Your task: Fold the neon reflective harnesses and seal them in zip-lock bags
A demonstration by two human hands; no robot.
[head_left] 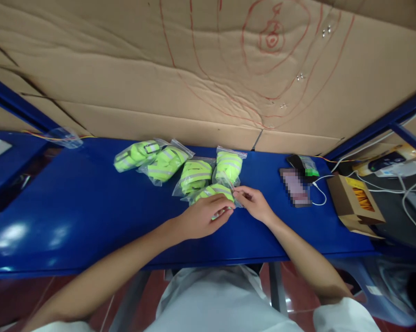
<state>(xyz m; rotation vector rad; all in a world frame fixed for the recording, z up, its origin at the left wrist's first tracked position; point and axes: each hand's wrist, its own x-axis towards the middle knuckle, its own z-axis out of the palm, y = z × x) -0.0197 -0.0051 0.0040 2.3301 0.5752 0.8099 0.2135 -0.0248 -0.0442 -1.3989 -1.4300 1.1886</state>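
Note:
A clear zip bag (216,190) with a folded neon-yellow reflective strap lies in front of me on the blue table. My left hand (208,214) covers its near side, with bent fingers and thumb closed at the bag's right end. The fingers of my right hand (252,201) pinch the clear plastic edge at that same end. Just behind it are two more such bags, a bagged strap (196,175) on the left and another bagged strap (228,166) on the right. Further left, a bagged strap (166,163) touches a similar bagged strap (136,155).
A phone (295,186) with a white cable lies to the right, beside a dark object (298,164). An opened cardboard box (355,205) stands at the right end. A clear plastic cup (65,137) lies at the back left. Cardboard sheets (132,83) wall the back.

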